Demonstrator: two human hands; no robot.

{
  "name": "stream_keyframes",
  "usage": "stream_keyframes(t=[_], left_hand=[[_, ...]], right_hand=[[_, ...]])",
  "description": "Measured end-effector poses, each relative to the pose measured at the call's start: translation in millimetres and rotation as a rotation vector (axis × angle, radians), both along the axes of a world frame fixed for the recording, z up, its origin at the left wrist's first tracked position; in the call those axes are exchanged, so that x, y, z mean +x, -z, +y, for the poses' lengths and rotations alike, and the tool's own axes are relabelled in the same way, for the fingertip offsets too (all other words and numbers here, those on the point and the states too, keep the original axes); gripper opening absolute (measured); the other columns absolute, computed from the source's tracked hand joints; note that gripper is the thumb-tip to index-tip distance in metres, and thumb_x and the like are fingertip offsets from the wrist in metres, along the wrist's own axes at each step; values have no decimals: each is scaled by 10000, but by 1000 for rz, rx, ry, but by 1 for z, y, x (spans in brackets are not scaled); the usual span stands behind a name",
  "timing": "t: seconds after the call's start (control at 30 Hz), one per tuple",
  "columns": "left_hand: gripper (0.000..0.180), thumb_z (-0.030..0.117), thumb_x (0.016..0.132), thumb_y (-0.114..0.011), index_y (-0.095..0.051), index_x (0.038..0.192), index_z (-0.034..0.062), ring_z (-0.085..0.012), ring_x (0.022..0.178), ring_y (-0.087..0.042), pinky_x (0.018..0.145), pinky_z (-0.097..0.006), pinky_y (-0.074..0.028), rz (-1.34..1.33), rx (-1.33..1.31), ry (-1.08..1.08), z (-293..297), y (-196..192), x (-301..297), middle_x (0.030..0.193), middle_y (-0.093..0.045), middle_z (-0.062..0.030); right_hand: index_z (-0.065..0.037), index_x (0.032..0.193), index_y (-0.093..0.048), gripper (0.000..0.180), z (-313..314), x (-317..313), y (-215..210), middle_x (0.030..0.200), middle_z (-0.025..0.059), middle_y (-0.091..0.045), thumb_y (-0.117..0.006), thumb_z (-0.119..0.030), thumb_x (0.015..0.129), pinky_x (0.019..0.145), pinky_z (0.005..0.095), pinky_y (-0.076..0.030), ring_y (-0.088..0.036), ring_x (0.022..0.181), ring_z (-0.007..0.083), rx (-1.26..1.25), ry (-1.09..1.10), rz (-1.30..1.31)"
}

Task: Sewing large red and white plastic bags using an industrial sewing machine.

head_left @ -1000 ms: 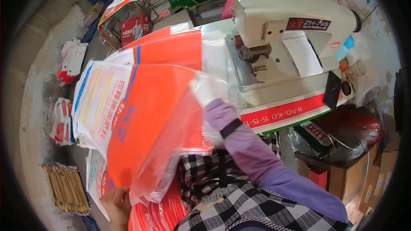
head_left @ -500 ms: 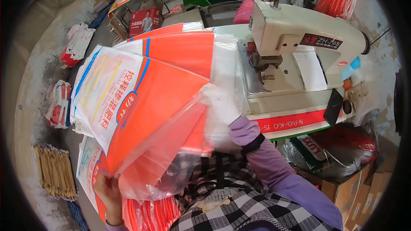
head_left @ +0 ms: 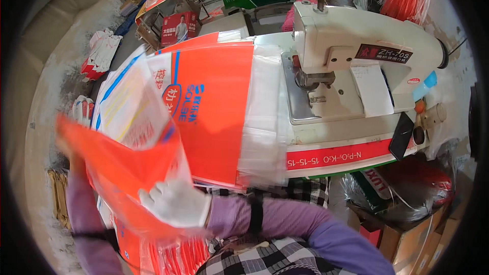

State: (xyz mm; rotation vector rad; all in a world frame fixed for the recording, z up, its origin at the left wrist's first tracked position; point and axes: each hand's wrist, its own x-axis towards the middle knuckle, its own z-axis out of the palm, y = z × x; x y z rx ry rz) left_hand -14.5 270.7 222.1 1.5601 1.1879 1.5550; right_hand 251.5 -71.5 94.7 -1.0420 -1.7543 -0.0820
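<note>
My right hand, in a white glove, grips a loose orange plastic bag that is blurred with motion in front of my chest. My left hand is raised at the far left on the bag's left corner, blurred and partly hidden by the film. Behind the bag, a stack of orange-and-white printed bags with clear plastic edges lies flat on the table, beside the cream sewing machine. More orange bags hang low by my lap.
The sewing machine's base has a red-and-white printed strip along its front. Boxes and printed bags pile up at the back. Bag bundles lie on the floor at left, a wooden stick bundle lower left, and cartons and sacks at right.
The loose orange bag has swung down and to the left off the stack. My right hand dropped to the lower middle, and my left arm rose along the left side.
</note>
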Motion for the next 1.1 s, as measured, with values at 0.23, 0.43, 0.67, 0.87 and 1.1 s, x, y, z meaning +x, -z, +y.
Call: stream_keyframes(t=[0.23, 0.43, 0.67, 0.87, 1.1], left_hand=[[264, 128, 930, -513, -717, 1095, 92, -63, 630, -442, 557, -216, -397, 830, 655, 909, -50, 123, 405, 940, -645, 42], [295, -102, 697, -572, -726, 887, 62, -242, 720, -667, 644, -331, -527, 745, 362, 1360, -157, 227, 529, 874, -709, -99], [239, 3, 702, -624, -728, 851, 159, -260, 710, -671, 558, -337, -527, 929, 1028, 1272, -183, 225, 528, 848, -686, -79], [97, 106, 720, -639, -709, 783, 133, -257, 625, -634, 551, -387, -503, 1103, 892, 992, -187, 212, 531, 739, -645, -47], [413, 236, 761, -669, -603, 1125, 50, -266, 765, -626, 704, -373, -477, 1194, 521, 2165, -271, 95, 426, 834, -642, -144]], right_hand=[[-16, 1226, -623, 391, -117, 120, 138, 938, 91, -722, -634, -136, 854, 766, 269, -539, -687, 800, 175, -516, 292, 1437], [-64, 1142, -667, 382, -223, 120, 146, 972, 130, -704, -713, -101, 764, 741, 290, -547, -699, 837, 224, -504, 848, 796], [-126, 857, -691, 157, -250, 123, 161, 628, 72, -590, -695, -223, 733, 489, 352, -450, -592, 551, 269, -874, 956, 601], [-131, 1128, -683, 415, -215, 134, 102, 773, 103, -676, -678, -341, 770, 625, 321, -529, -670, 695, 267, -469, 181, 1932], [-157, 1230, -567, 379, -119, 203, 164, 630, 125, -610, -552, -224, 857, 497, 459, -467, -622, 581, 331, -568, 1063, 208]])
